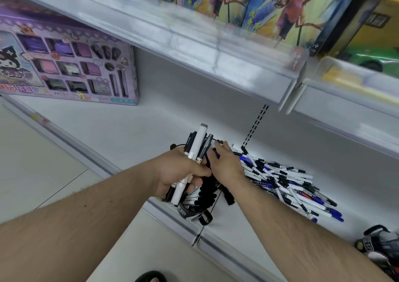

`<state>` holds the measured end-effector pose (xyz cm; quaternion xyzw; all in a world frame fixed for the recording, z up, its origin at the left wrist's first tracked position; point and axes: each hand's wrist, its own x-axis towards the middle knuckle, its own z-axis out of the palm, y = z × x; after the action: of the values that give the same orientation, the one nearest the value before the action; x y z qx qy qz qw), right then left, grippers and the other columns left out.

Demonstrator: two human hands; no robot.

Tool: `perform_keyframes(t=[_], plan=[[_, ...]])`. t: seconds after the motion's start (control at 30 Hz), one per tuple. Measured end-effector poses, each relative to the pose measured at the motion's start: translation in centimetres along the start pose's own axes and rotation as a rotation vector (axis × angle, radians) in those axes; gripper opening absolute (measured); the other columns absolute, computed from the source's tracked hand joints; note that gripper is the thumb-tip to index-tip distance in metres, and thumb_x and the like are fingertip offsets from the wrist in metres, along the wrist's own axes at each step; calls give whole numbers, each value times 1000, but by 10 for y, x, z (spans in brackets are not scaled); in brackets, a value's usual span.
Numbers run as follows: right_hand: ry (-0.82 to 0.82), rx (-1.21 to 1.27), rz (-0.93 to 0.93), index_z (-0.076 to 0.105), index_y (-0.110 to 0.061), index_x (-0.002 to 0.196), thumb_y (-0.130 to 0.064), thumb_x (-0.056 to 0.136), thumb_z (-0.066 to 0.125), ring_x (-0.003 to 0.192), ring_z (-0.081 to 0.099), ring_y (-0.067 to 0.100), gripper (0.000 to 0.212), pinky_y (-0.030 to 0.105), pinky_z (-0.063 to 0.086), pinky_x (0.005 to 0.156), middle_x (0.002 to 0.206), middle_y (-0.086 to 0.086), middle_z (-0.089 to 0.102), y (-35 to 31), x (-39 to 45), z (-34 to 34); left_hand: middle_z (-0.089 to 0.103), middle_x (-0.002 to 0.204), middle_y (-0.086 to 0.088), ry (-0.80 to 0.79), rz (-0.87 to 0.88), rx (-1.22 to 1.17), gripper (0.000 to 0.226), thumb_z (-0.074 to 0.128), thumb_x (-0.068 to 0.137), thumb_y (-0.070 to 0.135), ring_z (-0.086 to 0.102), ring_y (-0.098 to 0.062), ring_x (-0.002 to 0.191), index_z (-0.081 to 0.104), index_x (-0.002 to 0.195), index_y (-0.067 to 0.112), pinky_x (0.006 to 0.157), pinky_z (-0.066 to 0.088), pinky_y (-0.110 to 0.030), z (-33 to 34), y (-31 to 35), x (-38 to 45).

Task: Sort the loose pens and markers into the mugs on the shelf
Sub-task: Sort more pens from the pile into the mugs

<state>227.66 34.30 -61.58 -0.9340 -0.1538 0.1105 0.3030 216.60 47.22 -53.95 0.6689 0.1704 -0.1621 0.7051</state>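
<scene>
Left hand (183, 171) grips a fistful of stiff, light black and white plastic pens and markers (195, 152) mid-barrel above a partly hidden dark mug (187, 211), while right hand (226, 165), grip unclear, reaches into the slippery loose pile (287, 184).

Both forearms (90, 212) are bare and hairy, no sleeves, watch or rings showing. A dark sandal (151, 277) covers one foot at the near edge.
</scene>
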Motion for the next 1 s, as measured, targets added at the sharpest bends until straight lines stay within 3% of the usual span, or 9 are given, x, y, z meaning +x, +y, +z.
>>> perform_keyframes(t=[0.03,0.1,0.23,0.33,0.4,0.47,0.57,0.73,1.0], plan=[[98,197,14,66,-24,113,-38,101,41,113,57,22,30,36,43,99,120,-2,64,-7,-8,-15,61,72,-12,-21,10,-16,15,67,85,-1,51,-18,51,59,80,11,53,44,-25,4,1,-1],[219,479,54,68,-13,85,-33,97,51,74,63,25,29,39,54,77,78,4,69,-21,-29,-50,63,72,-10,-85,33,-16,11,66,89,6,53,-16,49,58,82,9,52,46,-27,13,4,-3],[198,570,34,71,-17,81,-41,94,57,54,53,9,31,33,46,64,56,-13,59,-32,-81,-103,55,57,-3,-187,39,131,17,67,92,16,48,-15,46,56,80,9,53,46,-29,37,8,-9],[172,406,-4,72,-24,81,-44,88,65,64,61,4,22,27,50,67,69,-16,67,-30,-104,-118,51,50,2,-247,73,328,22,67,91,15,44,-16,44,51,77,11,52,43,-27,52,9,-14],[146,352,19,73,-22,80,-34,89,68,58,60,0,15,20,48,59,67,-13,68,-26,-116,-124,51,49,3,-297,66,369,22,68,90,16,43,-17,45,51,76,13,49,41,-26,61,10,-20],[142,448,63,72,-18,79,-24,91,67,48,53,2,15,17,42,50,60,-12,62,-20,-126,-132,51,50,3,-331,45,361,25,68,91,26,42,-16,45,51,78,13,46,40,-23,66,12,-26],[255,695,148,72,-16,84,-14,93,64,58,59,13,12,25,49,60,70,1,66,-9,-137,-147,51,59,0,-341,40,260,46,65,80,52,41,-17,49,52,87,9,45,38,-24,63,13,-30],[418,927,156,70,-12,95,-6,94,61,66,66,18,11,29,52,67,72,4,71,4,-145,-152,51,47,5,-97,116,123,45,52,92,49,43,-8,42,55,75,8,41,37,-21,55,24,-33],[545,1088,161,70,-7,106,-4,91,65,81,73,22,16,27,58,74,87,6,74,0,-117,-131,56,69,2,253,136,-307,26,48,102,35,45,-11,50,59,97,12,40,37,-21,-1,34,-20]])
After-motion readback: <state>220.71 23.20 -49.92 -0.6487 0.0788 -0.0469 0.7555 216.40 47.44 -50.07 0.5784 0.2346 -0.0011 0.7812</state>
